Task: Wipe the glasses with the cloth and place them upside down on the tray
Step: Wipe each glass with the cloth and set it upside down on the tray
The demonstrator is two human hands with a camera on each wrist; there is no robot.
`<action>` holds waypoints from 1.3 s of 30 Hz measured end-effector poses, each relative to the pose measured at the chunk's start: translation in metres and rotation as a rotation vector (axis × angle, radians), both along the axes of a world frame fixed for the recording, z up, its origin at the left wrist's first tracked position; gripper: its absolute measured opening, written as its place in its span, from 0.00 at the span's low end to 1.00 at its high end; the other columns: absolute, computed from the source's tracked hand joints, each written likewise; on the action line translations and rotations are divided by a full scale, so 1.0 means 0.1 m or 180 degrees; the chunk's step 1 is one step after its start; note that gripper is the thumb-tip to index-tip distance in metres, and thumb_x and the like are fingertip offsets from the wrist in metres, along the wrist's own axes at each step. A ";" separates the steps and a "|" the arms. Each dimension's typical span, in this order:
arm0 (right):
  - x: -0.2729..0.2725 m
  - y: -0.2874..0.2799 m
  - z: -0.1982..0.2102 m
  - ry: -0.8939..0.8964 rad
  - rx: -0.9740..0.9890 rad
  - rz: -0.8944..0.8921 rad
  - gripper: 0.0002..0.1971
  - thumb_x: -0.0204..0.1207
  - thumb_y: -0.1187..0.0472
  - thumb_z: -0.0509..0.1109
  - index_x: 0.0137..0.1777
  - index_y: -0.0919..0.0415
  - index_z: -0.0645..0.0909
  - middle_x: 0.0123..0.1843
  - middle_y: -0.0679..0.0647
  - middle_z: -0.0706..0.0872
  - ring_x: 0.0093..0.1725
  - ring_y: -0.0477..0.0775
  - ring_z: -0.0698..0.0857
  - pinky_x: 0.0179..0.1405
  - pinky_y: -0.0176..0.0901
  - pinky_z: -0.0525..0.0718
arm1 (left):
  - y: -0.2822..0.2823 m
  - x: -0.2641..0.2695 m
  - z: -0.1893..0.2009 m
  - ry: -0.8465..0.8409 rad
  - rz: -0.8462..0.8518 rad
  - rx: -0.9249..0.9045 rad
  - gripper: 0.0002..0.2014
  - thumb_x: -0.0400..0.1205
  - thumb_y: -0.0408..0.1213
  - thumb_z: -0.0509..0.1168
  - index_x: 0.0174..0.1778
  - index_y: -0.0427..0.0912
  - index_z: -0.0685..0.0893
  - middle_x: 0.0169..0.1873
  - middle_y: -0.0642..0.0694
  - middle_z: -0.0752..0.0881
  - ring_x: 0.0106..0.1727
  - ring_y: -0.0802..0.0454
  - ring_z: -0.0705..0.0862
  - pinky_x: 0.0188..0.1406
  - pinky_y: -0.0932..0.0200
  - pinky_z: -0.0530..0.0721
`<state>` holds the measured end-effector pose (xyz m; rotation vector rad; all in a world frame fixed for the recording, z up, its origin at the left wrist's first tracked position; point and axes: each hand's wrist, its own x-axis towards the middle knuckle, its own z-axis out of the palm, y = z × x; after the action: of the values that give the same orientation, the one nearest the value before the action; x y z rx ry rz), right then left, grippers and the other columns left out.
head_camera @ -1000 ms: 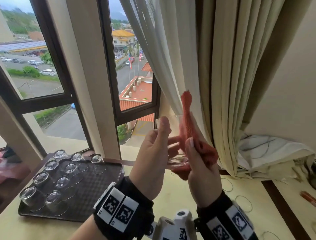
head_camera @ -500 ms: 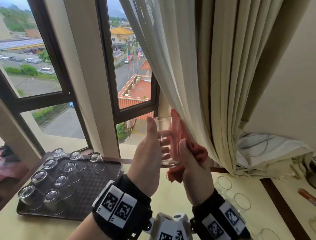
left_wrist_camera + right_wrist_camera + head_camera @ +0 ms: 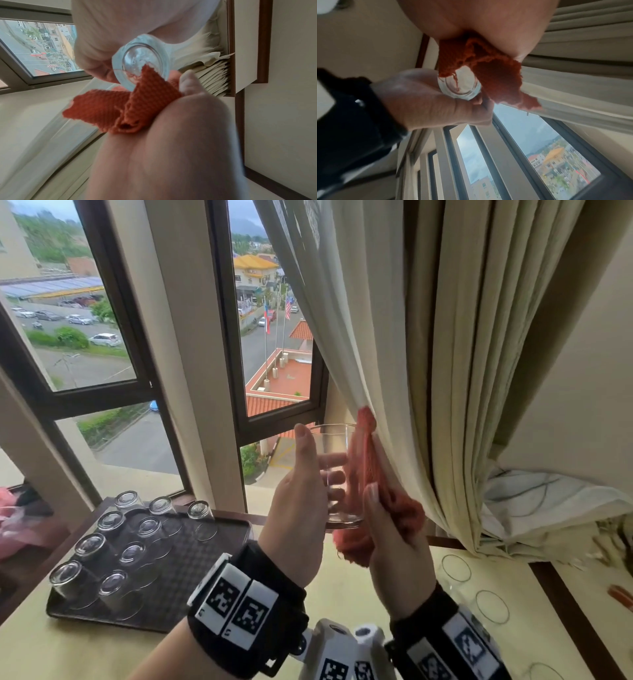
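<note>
Glass (image 3: 337, 474) rides higher against the window than a second ago, my left hand (image 3: 301, 508) wrapped round it and my right hand (image 3: 394, 546) pinching the cloth (image 3: 364, 460) flat along its right wall, so I judge wiping unfinished, tray (image 3: 219, 546) at left waiting.

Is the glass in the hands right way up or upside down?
Right way up: the glass has its open rim on top and thick base at the bottom, in the left hand's grip.
</note>
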<state>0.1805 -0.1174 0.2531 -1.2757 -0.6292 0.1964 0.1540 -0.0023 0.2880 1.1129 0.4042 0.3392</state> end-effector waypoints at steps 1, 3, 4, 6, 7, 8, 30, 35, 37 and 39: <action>0.01 -0.01 0.06 -0.0161 -0.0003 0.0017 0.21 0.84 0.47 0.64 0.75 0.26 0.81 0.49 0.56 0.92 0.36 0.48 0.88 0.29 0.42 0.86 | -0.02 0.00 0.00 0.0004 0.0017 -0.0048 0.43 0.85 0.76 0.50 0.58 0.38 0.92 0.46 0.36 0.87 0.45 0.39 0.88 0.47 0.44 0.89; -0.04 -0.06 0.11 -0.0424 -0.0065 0.0156 0.25 0.86 0.50 0.64 0.79 0.25 0.75 0.57 0.40 0.90 0.44 0.39 0.88 0.31 0.40 0.87 | -0.03 0.00 0.04 -0.0001 0.0073 -0.0156 0.46 0.78 0.81 0.53 0.56 0.40 0.93 0.48 0.38 0.88 0.49 0.38 0.88 0.52 0.42 0.88; -0.10 -0.08 0.08 -0.0543 -0.0129 0.0243 0.26 0.87 0.52 0.64 0.81 0.25 0.74 0.67 0.36 0.86 0.50 0.37 0.87 0.34 0.40 0.88 | -0.01 -0.01 0.06 -0.0028 0.0090 -0.0168 0.47 0.74 0.83 0.54 0.57 0.42 0.93 0.50 0.41 0.91 0.50 0.40 0.91 0.54 0.43 0.89; -0.22 -0.14 -0.07 -0.0741 -0.0292 0.0347 0.26 0.88 0.54 0.65 0.81 0.25 0.73 0.82 0.31 0.75 0.60 0.37 0.81 0.41 0.42 0.90 | 0.04 -0.03 0.10 -0.0135 0.0096 -0.0061 0.46 0.71 0.83 0.57 0.64 0.46 0.92 0.54 0.46 0.96 0.55 0.46 0.95 0.60 0.43 0.91; -0.27 -0.16 -0.16 -0.0729 -0.0360 0.0344 0.24 0.89 0.51 0.66 0.80 0.24 0.74 0.81 0.32 0.77 0.60 0.38 0.81 0.47 0.44 0.90 | 0.08 -0.03 0.11 -0.0180 0.0121 -0.0005 0.46 0.70 0.82 0.62 0.68 0.47 0.90 0.54 0.45 0.96 0.54 0.49 0.96 0.60 0.45 0.92; -0.30 -0.18 -0.23 -0.0600 -0.0390 0.0335 0.23 0.87 0.47 0.67 0.79 0.23 0.75 0.74 0.38 0.83 0.56 0.40 0.83 0.48 0.46 0.89 | 0.11 -0.03 0.12 -0.0203 0.0145 0.0024 0.47 0.67 0.81 0.68 0.70 0.46 0.87 0.55 0.42 0.96 0.50 0.51 0.96 0.54 0.48 0.94; -0.07 -0.10 -0.23 0.0153 -0.0159 0.0088 0.23 0.86 0.48 0.66 0.81 0.33 0.78 0.53 0.75 0.86 0.41 0.67 0.85 0.34 0.55 0.85 | 0.06 0.05 -0.05 0.0205 0.0084 0.0032 0.44 0.84 0.76 0.51 0.62 0.37 0.90 0.45 0.37 0.90 0.42 0.45 0.90 0.40 0.50 0.91; 0.11 -0.02 0.12 -0.0241 0.0043 0.0077 0.23 0.90 0.52 0.64 0.84 0.42 0.75 0.61 0.41 0.93 0.56 0.42 0.92 0.44 0.40 0.91 | -0.05 0.05 -0.05 0.0144 0.0145 0.0128 0.42 0.85 0.77 0.51 0.56 0.41 0.93 0.50 0.33 0.93 0.51 0.37 0.91 0.55 0.41 0.89; 0.01 -0.05 0.09 -0.0721 -0.0152 0.0175 0.25 0.90 0.54 0.64 0.85 0.31 0.72 0.77 0.36 0.82 0.60 0.38 0.87 0.47 0.43 0.91 | -0.01 0.05 0.01 0.0130 0.0205 0.0085 0.42 0.85 0.76 0.51 0.56 0.42 0.94 0.54 0.33 0.95 0.57 0.37 0.94 0.57 0.41 0.90; -0.09 -0.11 -0.10 -0.0925 -0.0420 0.0273 0.27 0.89 0.55 0.63 0.83 0.27 0.71 0.87 0.32 0.69 0.62 0.41 0.78 0.47 0.48 0.88 | 0.08 0.05 0.04 0.0087 0.0213 -0.0002 0.38 0.87 0.74 0.50 0.51 0.47 0.96 0.47 0.43 0.97 0.51 0.49 0.96 0.50 0.51 0.87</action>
<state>0.1713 -0.1280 0.2427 -1.4184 -0.9334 0.1252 0.1590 0.0054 0.2921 1.1059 0.4665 0.3830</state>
